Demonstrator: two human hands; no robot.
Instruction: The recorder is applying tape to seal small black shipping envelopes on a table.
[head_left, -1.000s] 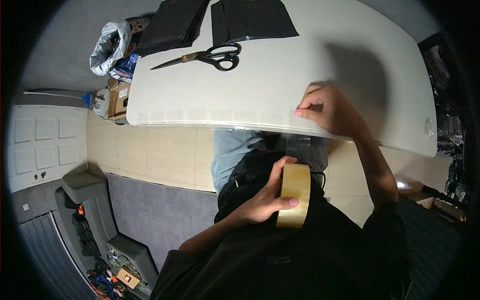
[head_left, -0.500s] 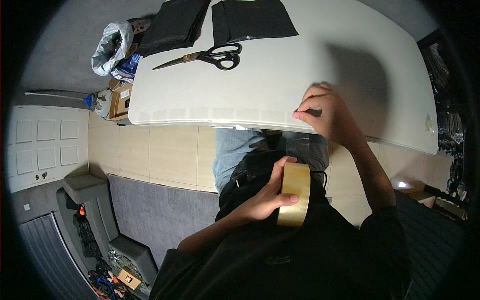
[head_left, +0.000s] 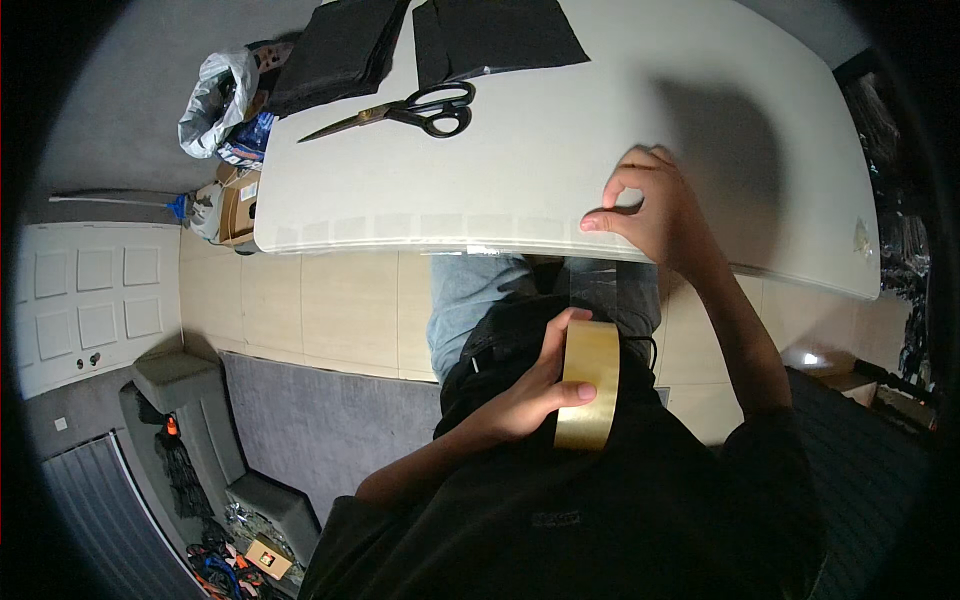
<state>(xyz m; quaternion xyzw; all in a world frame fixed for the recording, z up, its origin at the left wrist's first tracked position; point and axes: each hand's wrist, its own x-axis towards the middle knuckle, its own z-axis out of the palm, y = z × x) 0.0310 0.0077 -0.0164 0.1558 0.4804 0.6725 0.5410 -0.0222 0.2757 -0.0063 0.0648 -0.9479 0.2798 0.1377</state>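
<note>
My left hand [head_left: 535,385] grips a wide roll of packing tape [head_left: 588,385], yellowish in colour, in front of my lap. A clear strip of tape [head_left: 594,285] stretches from the roll up toward the table's near edge. At that edge my right hand [head_left: 648,205] has its thumb and forefinger curled together in a pinch, low over the white tabletop. Whatever lies between those fingertips is too small to make out. Left of it, a row of clear tape pieces [head_left: 430,226] is stuck along the table's edge.
Black-handled scissors [head_left: 400,115] lie on the white table [head_left: 540,140]. Behind them are a stack of black sheets [head_left: 340,50] and a separate black sheet [head_left: 500,40]. A silver plastic bag [head_left: 215,105] and a cardboard box [head_left: 240,210] stand left of the table.
The right hand's curled fingers have shifted slightly, and the ring between thumb and forefinger looks rounder. The left hand still holds the tape roll in nearly the same place. The view has tilted a little.
</note>
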